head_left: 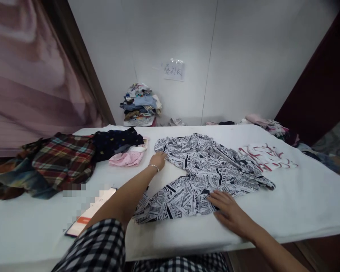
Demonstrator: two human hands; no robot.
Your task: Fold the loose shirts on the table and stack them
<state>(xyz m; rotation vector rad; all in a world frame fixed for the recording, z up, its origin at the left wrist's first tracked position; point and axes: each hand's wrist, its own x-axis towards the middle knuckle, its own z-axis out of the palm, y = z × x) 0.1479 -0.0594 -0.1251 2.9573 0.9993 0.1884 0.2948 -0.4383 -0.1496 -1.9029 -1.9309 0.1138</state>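
A white-covered counter [300,196] carries a crumpled garment of white fabric printed all over with black newspaper lettering [204,170], which lies spread near the middle, reaching from the far half down toward the near edge. The left hand [158,160], a thin bracelet at its wrist, rests on the garment's far left end, fingers curled onto the cloth; whether its grip pinches the fabric or only presses on it cannot be told. The right hand [229,211] lies flat on the garment's near hem, close to the near edge of the counter, its grip spread, palm down, pinching nothing.

Just beside the left hand, toward the far left, sits a small folded pink cloth [127,157], touching a dark navy dotted garment [115,142] behind it. Further toward the left edge lies a heap of red, green and blue plaid fabric [56,160]. Near the near left corner lies a flat white card with an orange band [87,217], partly blurred. To the right of the printed garment, toward the far right, lies a white cloth with red markings [268,156], just beside it. Behind the counter's far edge, a stack of mixed folded clothes [140,105] stands against the white wall, under a small handwritten paper sign [174,70]
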